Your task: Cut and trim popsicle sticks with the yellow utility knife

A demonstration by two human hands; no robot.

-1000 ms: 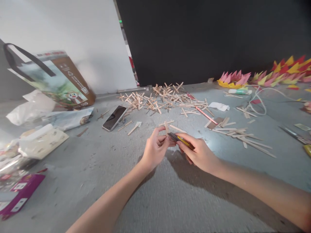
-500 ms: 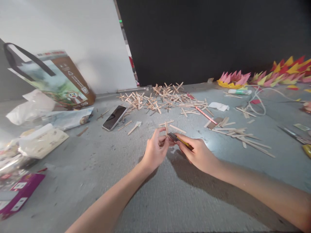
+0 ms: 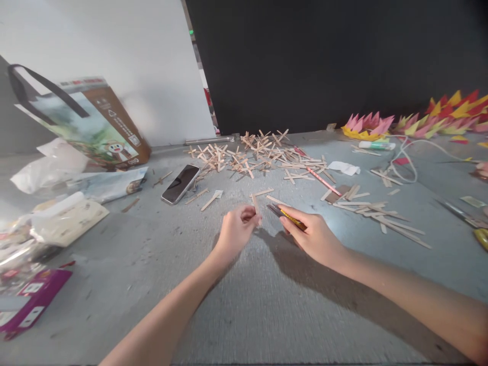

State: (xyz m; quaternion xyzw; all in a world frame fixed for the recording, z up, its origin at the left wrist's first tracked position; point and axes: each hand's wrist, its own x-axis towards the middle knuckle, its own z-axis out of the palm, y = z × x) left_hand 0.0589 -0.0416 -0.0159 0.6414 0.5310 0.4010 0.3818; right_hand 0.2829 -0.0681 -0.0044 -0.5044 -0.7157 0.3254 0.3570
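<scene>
My left hand [image 3: 234, 231] is closed in a pinch round a short wooden stick [image 3: 254, 202] that points up from its fingers. A little to the right, my right hand [image 3: 310, 234] grips a yellow and dark utility knife [image 3: 284, 214], its tip aimed left toward the stick. The two hands are slightly apart above the grey surface [image 3: 267, 305]. Behind them lies a heap of crossed wooden sticks [image 3: 247, 155], and loose flat sticks [image 3: 381, 211] are scattered to the right.
A phone [image 3: 180, 183] lies face up left of the heap. A paper carrier bag [image 3: 86, 122], plastic wrappers [image 3: 64, 216] and a purple box [image 3: 30, 302] crowd the left side. Folded paper flowers [image 3: 419, 122], a white cable [image 3: 406, 157], a glue stick [image 3: 375, 145] and a red pencil [image 3: 322, 180] sit at the right.
My left hand has drawn a little left and closed tighter on the stick, opening a gap to the knife. The right hand has barely moved.
</scene>
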